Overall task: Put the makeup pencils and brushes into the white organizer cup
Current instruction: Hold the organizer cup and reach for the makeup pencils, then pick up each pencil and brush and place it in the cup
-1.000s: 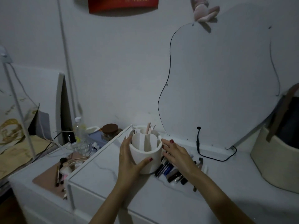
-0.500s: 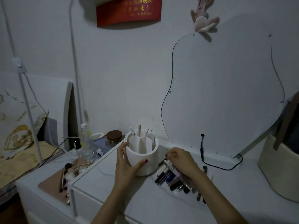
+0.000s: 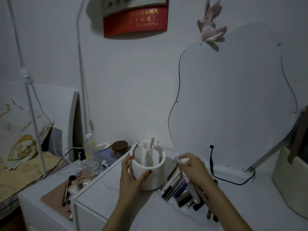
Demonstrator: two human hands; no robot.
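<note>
A person steadies a white organizer cup on a white table in a dim room, the left hand wrapped around the cup's left and near wall, thumb across the front and fingers curled to the rim. The right hand, just right of the cup, is closed on a slim pinkish makeup pencil, which slants from the blurred fingertips down toward the near right; whether it is fully clear of the heap below cannot be told. Under that hand a pile of pencils and brushes lies on the table against the cup's right side, dark barrels fanned toward the near edge. The cup stands upright, its inner dividers visible, with a pink stick and a few thin tools already standing in its far compartments.

The step in hand appears to be the lift of one pencil from the pile, with most of the sorting yet to do. The next move would call for swinging the pencil upright, carrying it left over the rim and lowering it into an open compartment while the left hand holds the cup from tipping or sliding.
</note>
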